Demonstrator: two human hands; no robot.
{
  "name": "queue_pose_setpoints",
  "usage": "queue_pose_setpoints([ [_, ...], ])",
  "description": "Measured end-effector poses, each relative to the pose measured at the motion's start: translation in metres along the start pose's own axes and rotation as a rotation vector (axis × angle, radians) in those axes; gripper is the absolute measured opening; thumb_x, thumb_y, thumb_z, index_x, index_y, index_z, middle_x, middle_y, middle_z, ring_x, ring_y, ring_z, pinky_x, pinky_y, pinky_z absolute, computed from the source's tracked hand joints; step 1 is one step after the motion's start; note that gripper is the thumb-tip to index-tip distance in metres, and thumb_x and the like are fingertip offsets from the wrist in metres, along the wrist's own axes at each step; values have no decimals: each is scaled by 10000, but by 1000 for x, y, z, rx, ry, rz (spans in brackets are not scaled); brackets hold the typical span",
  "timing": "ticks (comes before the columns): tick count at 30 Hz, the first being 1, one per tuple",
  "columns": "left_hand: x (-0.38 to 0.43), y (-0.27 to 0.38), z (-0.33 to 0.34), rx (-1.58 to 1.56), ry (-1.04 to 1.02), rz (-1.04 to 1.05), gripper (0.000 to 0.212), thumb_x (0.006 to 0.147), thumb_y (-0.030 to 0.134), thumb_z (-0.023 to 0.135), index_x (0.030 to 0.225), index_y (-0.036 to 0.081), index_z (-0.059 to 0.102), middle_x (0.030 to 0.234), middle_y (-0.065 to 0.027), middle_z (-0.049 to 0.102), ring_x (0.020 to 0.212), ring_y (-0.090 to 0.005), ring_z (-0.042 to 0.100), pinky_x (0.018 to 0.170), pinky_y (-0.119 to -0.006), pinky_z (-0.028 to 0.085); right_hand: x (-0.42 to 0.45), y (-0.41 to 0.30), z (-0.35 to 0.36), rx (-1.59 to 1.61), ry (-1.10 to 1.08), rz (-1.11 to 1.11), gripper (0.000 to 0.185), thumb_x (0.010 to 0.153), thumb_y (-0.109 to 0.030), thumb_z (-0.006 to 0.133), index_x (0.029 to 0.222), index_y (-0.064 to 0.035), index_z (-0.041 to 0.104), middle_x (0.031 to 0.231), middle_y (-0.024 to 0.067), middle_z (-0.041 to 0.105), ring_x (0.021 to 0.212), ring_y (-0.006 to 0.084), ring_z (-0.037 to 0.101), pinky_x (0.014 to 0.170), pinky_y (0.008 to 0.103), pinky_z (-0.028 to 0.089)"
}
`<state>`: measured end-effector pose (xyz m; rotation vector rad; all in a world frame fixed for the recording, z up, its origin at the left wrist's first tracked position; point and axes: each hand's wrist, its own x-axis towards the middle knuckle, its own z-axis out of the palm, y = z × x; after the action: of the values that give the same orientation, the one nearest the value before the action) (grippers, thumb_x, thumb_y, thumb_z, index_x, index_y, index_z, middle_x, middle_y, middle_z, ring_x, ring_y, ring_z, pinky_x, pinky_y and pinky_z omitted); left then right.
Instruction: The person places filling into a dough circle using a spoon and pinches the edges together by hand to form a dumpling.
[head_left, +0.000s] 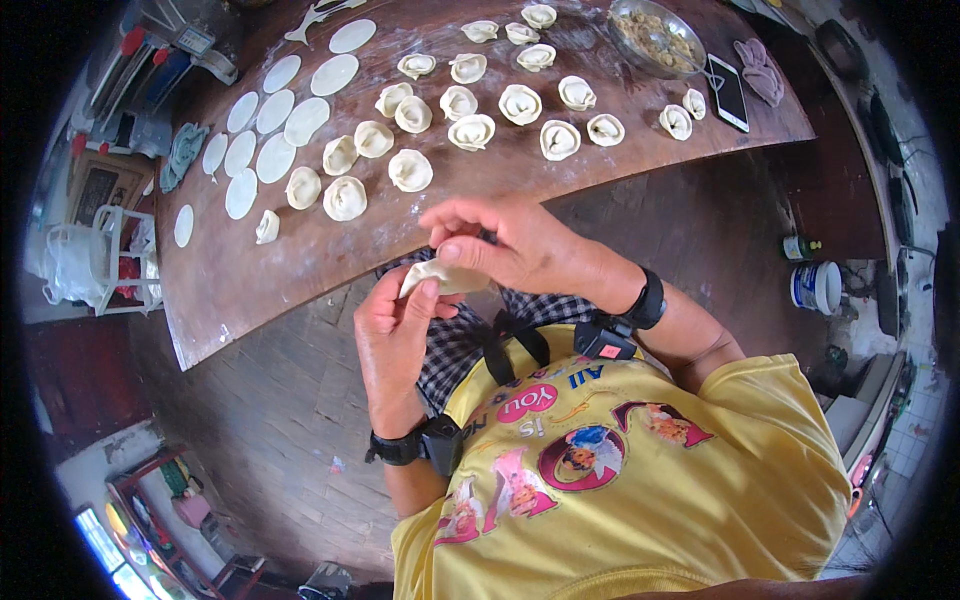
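My left hand (401, 322) pinches a folded dough dumpling (450, 278) between thumb and fingers, just off the table's near edge. Over its top reaches my right hand (510, 244), its thumb and fingertips at the dough; whether they grip it I cannot tell. Beyond, several shaped dumplings (410, 171) stand in loose rows on the floured wooden table (330, 247). Flat round dough wrappers (275, 157) lie to their left. A metal bowl (616, 37) at the far right holds filling (654, 39) and a utensil.
A smartphone (727, 94) and a crumpled purple cloth (761, 73) lie at the table's right end. A green cloth (182, 156) is at the left edge, near a white rack (112, 259). On the right, a white bucket (816, 288) stands below table height.
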<state>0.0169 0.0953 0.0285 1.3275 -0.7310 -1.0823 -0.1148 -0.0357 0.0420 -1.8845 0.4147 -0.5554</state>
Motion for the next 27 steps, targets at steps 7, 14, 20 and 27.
queue_pose_setpoints([
  [7,3,-2,0,-123,64,20,329,903,220,578,1066,-66,578,910,-116,652,753,-194,657,618,-268,530,-9,6,-14,66,-156,129,238,869,-229,605,1000,-30,611,749,33,611,665,93,526,612,257,435],
  [14,4,-6,-1,-85,92,-31,321,904,232,575,1024,-64,603,859,-103,656,669,-165,643,565,-252,509,-11,13,-17,-4,-279,256,246,847,-226,624,936,3,616,702,31,582,640,91,506,587,264,418],
  [20,5,-3,1,176,203,31,290,916,219,552,936,-56,641,766,-64,637,560,-95,564,521,-223,458,-14,14,-18,132,-314,331,227,840,-204,624,932,4,616,690,18,594,629,88,519,589,264,424],
  [27,12,13,-4,541,-3,123,315,892,158,583,1164,-1,563,813,-61,646,708,-95,612,628,-239,489,-6,16,-29,-119,-179,17,188,819,-182,614,925,-26,617,705,134,618,619,239,596,580,340,446],
])
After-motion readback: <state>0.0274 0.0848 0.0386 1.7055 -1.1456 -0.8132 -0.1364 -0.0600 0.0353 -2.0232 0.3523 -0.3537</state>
